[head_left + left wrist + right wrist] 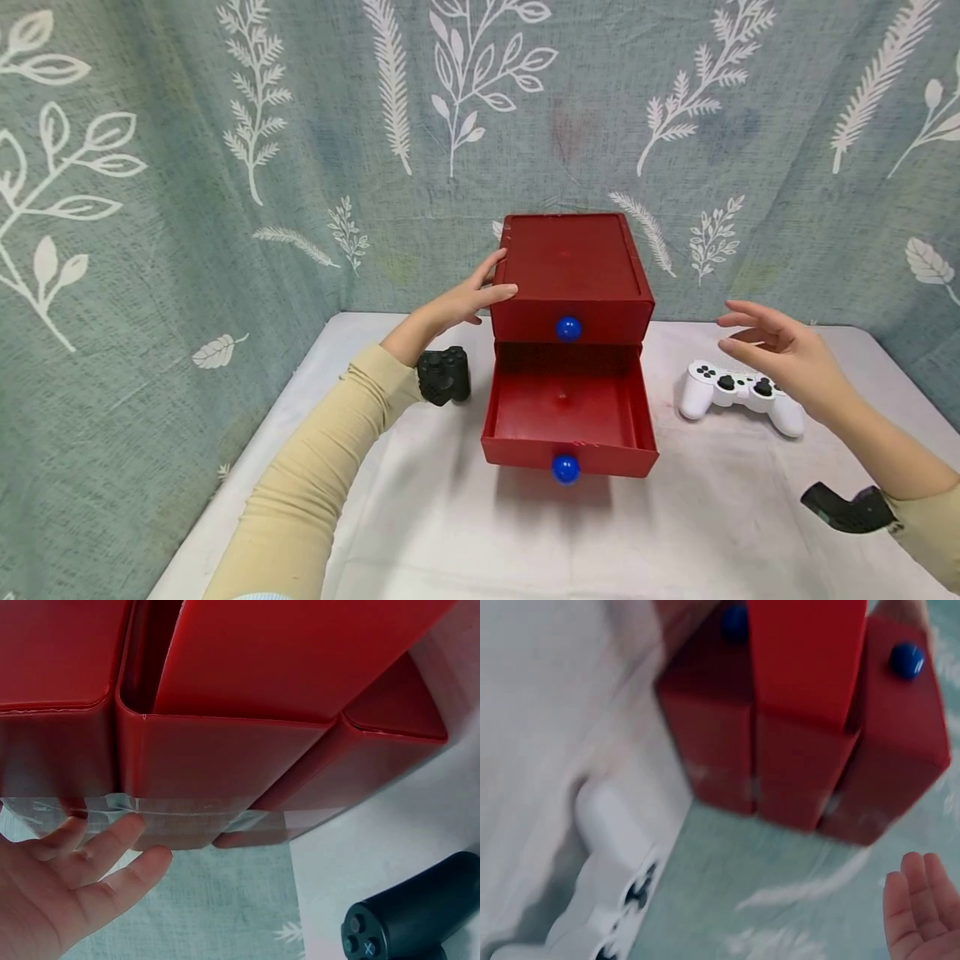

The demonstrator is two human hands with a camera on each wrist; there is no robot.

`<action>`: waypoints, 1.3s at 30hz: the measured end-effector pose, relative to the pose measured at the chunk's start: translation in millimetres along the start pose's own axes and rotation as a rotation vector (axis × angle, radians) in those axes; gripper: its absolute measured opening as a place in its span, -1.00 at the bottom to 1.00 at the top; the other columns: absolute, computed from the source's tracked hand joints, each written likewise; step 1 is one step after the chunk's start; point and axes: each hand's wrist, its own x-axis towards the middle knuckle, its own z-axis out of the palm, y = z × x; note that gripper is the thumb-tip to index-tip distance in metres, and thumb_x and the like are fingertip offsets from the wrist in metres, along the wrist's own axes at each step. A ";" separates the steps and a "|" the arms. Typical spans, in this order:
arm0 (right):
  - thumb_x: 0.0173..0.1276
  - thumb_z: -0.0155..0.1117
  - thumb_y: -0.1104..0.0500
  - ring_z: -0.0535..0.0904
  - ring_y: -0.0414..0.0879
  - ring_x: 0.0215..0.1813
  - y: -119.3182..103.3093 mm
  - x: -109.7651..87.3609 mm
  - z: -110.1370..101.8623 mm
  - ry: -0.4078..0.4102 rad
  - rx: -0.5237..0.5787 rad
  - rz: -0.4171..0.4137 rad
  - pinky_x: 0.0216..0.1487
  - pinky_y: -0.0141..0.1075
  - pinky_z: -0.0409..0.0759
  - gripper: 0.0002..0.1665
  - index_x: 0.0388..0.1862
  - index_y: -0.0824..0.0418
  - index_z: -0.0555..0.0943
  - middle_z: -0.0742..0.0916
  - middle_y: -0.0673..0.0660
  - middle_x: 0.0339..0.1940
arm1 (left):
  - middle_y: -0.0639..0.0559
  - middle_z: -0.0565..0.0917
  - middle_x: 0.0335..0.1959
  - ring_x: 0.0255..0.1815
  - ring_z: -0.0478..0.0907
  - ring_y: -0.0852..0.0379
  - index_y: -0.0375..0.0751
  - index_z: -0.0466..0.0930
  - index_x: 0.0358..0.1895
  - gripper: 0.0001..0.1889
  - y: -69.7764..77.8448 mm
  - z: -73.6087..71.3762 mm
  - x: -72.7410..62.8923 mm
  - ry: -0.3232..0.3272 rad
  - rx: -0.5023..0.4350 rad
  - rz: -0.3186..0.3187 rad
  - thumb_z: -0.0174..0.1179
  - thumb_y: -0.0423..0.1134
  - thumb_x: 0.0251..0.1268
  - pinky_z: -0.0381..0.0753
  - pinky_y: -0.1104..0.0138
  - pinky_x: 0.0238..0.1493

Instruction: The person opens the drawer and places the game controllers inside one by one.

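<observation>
A red drawer cabinet [566, 258] with blue ball knobs stands on the white table. Its top drawer [525, 321] is closed, while the drawer below [562, 408] is pulled out and shows its red floor. The wrist views show three tiers; in the head view the lowest is hidden. My left hand [474, 298] is at the cabinet's upper left edge, fingers spread. In the left wrist view those fingers [112, 862] are straight or slightly bent, beside clear tape on the cabinet's side. My right hand [783, 358] hovers above a white game controller [738, 392], loosely curved and holding nothing.
A black game controller [444, 375] stands left of the cabinet, close to my left forearm. Green leaf-patterned cloth [360, 167] hangs behind and to the left of the table [420, 517]. A black curved device [847, 508] sits at my right sleeve.
</observation>
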 end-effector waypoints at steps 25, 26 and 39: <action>0.30 0.14 -0.10 -0.08 0.50 0.33 101.1 1.1 -33.2 -0.187 -0.186 0.401 0.05 0.36 0.11 0.02 0.46 0.31 -0.18 0.05 0.50 0.39 | 0.03 -0.09 0.46 0.38 0.12 -0.10 0.50 -0.34 0.39 -0.23 1.3 -0.6 -0.6 -0.003 0.003 -0.003 -0.03 0.14 0.25 0.24 -0.16 0.14; 0.30 0.13 -0.11 -0.11 0.50 0.33 105.0 0.9 -33.2 -0.208 -0.186 0.418 0.05 0.37 0.10 0.04 0.46 0.31 -0.21 0.01 0.50 0.40 | 0.03 -0.08 0.46 0.37 0.13 -0.09 0.50 -0.34 0.39 -0.23 1.6 -0.5 -0.8 -0.003 0.005 -0.003 -0.03 0.14 0.25 0.25 -0.16 0.13; 0.30 0.11 -0.11 -0.12 0.56 0.29 142.1 -5.4 -28.3 -0.376 -0.159 0.487 0.06 0.34 0.07 0.06 0.43 0.42 -0.23 -0.03 0.59 0.34 | 0.05 -0.07 0.46 0.36 0.15 -0.09 0.51 -0.33 0.39 -0.22 1.4 -0.2 -0.1 0.001 0.009 -0.009 -0.02 0.15 0.23 0.26 -0.15 0.13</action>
